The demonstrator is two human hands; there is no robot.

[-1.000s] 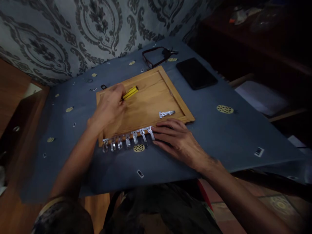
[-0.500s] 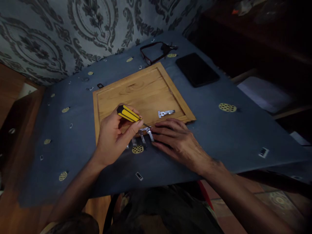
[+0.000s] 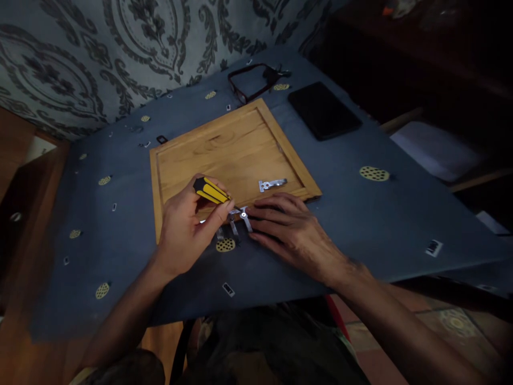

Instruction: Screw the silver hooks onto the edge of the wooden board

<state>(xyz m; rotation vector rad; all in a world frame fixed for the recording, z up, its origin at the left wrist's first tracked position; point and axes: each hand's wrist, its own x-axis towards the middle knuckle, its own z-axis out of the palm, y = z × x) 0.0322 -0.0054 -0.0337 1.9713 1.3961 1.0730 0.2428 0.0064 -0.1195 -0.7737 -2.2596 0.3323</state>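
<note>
My left hand (image 3: 186,230) is wrapped round a yellow and black screwdriver (image 3: 211,191). Its thin tip slants down to the right onto a small metal bracket (image 3: 244,215) at the near edge of a framed wooden panel (image 3: 208,155). My right hand (image 3: 286,230) lies with fingers extended, their tips against the bracket's right side. More metal brackets (image 3: 233,226) stick out from the same edge, partly behind my left hand. A loose metal bracket (image 3: 273,185) rests on the panel, just beyond my right hand.
A black tablet-like object (image 3: 324,110) lies right of the panel on the blue tablecloth (image 3: 340,219). Dark-rimmed glasses (image 3: 245,97) sit beyond the panel's far corner. A small black item (image 3: 162,139) is by its far left corner. Patterned fabric (image 3: 148,32) hangs behind.
The view has shifted slightly. The screwdriver tip has moved a little back from the bracket's screw area, which shows more clearly. Both hands stay in nearly the same place.
</note>
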